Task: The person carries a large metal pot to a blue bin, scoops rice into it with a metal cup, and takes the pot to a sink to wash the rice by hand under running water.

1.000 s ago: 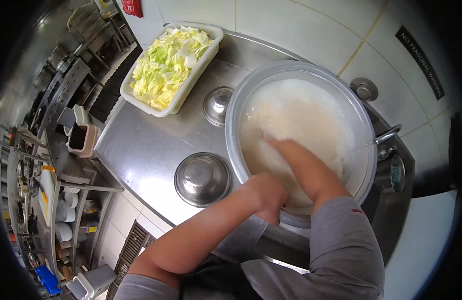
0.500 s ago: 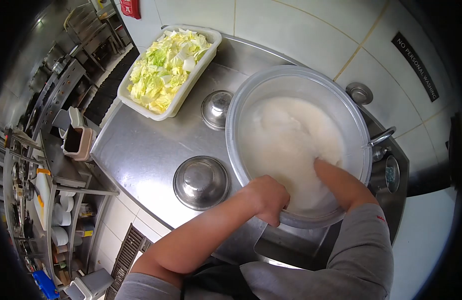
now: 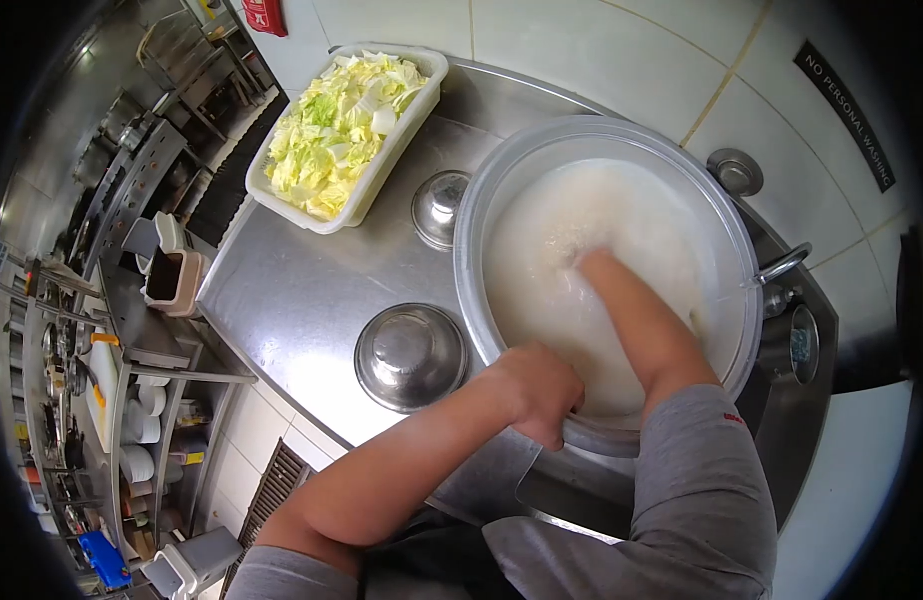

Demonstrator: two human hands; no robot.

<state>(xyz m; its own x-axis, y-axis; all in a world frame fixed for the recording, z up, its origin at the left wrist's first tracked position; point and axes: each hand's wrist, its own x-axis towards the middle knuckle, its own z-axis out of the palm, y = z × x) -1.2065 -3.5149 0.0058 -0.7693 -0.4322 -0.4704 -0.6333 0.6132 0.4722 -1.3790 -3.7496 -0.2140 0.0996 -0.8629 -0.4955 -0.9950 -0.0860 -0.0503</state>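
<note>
A large metal pot (image 3: 469, 240) stands over the sink, holding cloudy, whitish water (image 3: 542, 330) with pale grains that look like rice. My left hand (image 3: 538, 392) is closed around the pot's near rim, fingers curled over the edge. My right hand (image 3: 590, 262) is plunged into the water near the middle of the pot; its fingers are hidden beneath the surface. Left of the pot, two upturned steel bowls, a larger one (image 3: 410, 357) and a smaller one (image 3: 444, 208), sit on the counter.
Chopped cabbage (image 3: 342, 130) fills a white plastic tub (image 3: 370, 195) at the counter's back left. A curved metal handle (image 3: 782, 264) juts out at the pot's right. Tiled wall borders the steel counter (image 3: 292, 270). Shelves with stacked white bowls (image 3: 140, 425) stand at far left.
My right hand has moved from the pot's right side towards its middle and farther from me, stirring up the water. My left hand keeps its hold on the rim.
</note>
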